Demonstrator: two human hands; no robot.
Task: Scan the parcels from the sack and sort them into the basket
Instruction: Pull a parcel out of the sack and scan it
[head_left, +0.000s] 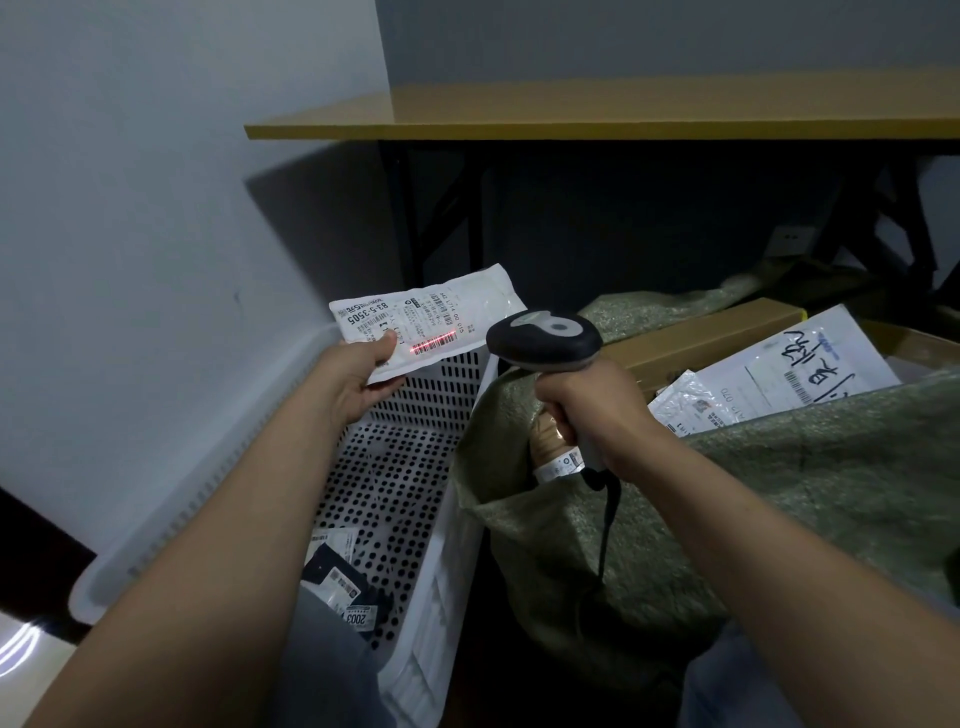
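My left hand (358, 382) holds a flat white parcel (447, 312) by its lower left corner, above the white perforated basket (457, 551). A red scan line lies across the barcode on its label. My right hand (587, 405) grips the handle of a dark handheld scanner (545, 340), whose head points at the parcel from the right. The green woven sack (779, 467) lies open to the right, with white parcels (789, 369) and a cardboard box (711, 340) inside. A dark parcel (343, 582) with white labels lies on the basket floor.
A wooden shelf (623, 111) on a black frame spans overhead behind the sack. A grey wall runs along the left of the basket. The scanner cable (608, 519) hangs down over the sack's mouth. A rolled brown parcel (550, 441) sits under my right hand.
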